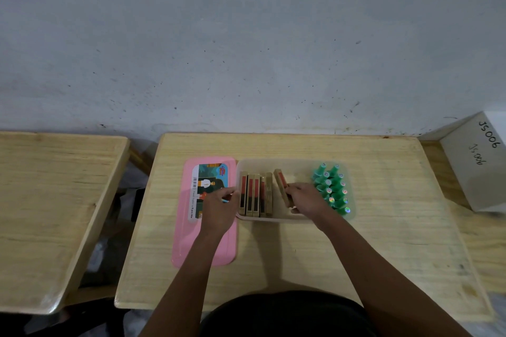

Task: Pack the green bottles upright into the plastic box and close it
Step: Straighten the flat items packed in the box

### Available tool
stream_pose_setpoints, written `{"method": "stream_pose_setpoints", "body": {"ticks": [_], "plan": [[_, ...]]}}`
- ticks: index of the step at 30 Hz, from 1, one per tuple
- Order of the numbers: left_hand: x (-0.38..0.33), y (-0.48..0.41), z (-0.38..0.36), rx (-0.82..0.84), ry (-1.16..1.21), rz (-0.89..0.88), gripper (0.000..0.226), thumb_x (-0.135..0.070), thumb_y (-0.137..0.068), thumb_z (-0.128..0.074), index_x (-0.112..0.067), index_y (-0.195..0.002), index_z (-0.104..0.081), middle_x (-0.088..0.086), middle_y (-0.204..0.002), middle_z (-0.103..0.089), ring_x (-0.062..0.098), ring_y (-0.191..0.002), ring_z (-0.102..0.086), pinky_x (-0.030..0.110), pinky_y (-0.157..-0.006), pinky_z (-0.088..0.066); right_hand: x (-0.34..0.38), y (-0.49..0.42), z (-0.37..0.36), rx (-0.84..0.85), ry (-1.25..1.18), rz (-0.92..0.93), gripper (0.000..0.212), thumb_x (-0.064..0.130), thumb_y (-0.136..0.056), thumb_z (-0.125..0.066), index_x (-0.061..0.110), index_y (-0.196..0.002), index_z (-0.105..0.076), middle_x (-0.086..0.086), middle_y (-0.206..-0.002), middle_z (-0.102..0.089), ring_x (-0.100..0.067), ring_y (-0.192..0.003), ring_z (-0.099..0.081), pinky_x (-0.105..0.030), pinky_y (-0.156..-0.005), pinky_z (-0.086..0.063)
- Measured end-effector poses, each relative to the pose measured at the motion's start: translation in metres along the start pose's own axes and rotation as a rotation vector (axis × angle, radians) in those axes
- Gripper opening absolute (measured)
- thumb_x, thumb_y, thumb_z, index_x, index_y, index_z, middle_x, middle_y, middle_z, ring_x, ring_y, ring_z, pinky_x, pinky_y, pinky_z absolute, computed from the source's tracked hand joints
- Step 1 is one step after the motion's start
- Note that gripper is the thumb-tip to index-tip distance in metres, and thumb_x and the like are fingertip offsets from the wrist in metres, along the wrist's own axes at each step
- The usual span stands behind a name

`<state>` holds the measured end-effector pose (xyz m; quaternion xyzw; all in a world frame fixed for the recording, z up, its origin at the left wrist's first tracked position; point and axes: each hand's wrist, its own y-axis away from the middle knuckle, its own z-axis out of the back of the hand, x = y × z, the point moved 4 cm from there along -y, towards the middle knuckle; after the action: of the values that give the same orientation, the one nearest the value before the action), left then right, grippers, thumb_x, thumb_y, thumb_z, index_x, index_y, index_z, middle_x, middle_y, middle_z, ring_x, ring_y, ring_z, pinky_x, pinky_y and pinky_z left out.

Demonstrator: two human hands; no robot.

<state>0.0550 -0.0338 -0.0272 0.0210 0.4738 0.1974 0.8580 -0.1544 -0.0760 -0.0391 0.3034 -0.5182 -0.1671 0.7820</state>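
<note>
The translucent plastic box (pixel 295 165) sits open on the wooden worktop (pixel 287 254); green bottles (pixel 331 189) stand upright at its right end; tan cartons (pixel 256 194) stand on edge at its left end; the right hand (pixel 306 197) grips one tilted carton (pixel 282 186) inside the box; the left hand (pixel 219 206), fingers curled, touches the leftmost carton; the pink lid (pixel 183 227) lies just left of the box.

A pale, speckled wall (pixel 246 35) is seen behind two light wooden tables (pixel 301 249), set side by side with a dark gap between them; a white box (pixel 476 164) is placed at the far right edge
</note>
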Motion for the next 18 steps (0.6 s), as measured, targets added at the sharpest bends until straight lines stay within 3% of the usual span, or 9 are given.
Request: {"method": "stream_pose_setpoints", "body": {"ticks": [4,6,10,15,18], "plan": [[0.000,0.000,0.000,0.001,0.005,0.015,0.030,-0.018,-0.092,-0.058,-0.005,-0.118,-0.063,0.006,-0.104,-0.067,0.009,-0.086,-0.057,0.013,-0.070,-0.041,0.003,-0.001,-0.010,0.027,0.055,0.042,0.022,0.018,-0.095,-0.054,0.013,-0.112,-0.068,-0.010,-0.099,-0.069,-0.018,-0.081,-0.060,-0.025,-0.061,-0.049],[0.000,0.000,-0.001,0.007,0.000,0.013,0.030,-0.018,-0.092,-0.057,-0.005,-0.119,-0.063,0.007,-0.105,-0.068,0.009,-0.086,-0.057,0.013,-0.070,-0.041,0.004,-0.002,-0.019,0.038,0.104,0.047,0.015,0.017,-0.092,-0.059,0.018,-0.104,-0.067,-0.006,-0.093,-0.070,-0.015,-0.076,-0.065,-0.025,-0.061,-0.052],[0.001,-0.001,-0.001,0.002,-0.012,0.005,0.030,-0.019,-0.092,-0.057,-0.005,-0.118,-0.063,0.008,-0.106,-0.069,0.008,-0.086,-0.057,0.005,-0.065,-0.038,0.005,-0.007,-0.036,0.025,0.248,0.072,0.014,0.019,-0.086,-0.064,0.011,-0.098,-0.067,-0.010,-0.093,-0.071,-0.024,-0.084,-0.067,-0.037,-0.080,-0.055],[0.003,-0.003,-0.001,0.007,-0.028,-0.002,0.029,-0.018,-0.092,-0.058,-0.005,-0.117,-0.064,0.009,-0.106,-0.070,0.008,-0.085,-0.058,0.005,-0.066,-0.038,0.008,-0.009,-0.042,-0.002,0.335,0.104,0.014,0.025,-0.085,-0.065,0.021,-0.071,-0.066,-0.008,-0.077,-0.073,-0.024,-0.073,-0.071,-0.046,-0.076,-0.059],[0.002,-0.002,-0.001,0.009,-0.035,-0.004,0.029,-0.018,-0.092,-0.058,-0.005,-0.117,-0.064,0.008,-0.106,-0.070,0.007,-0.084,-0.057,0.005,-0.064,-0.038,0.005,-0.014,-0.033,-0.055,0.340,0.110,0.023,0.028,-0.087,-0.059,0.014,-0.077,-0.074,-0.005,-0.075,-0.074,-0.024,-0.073,-0.070,-0.043,-0.075,-0.059]]}}
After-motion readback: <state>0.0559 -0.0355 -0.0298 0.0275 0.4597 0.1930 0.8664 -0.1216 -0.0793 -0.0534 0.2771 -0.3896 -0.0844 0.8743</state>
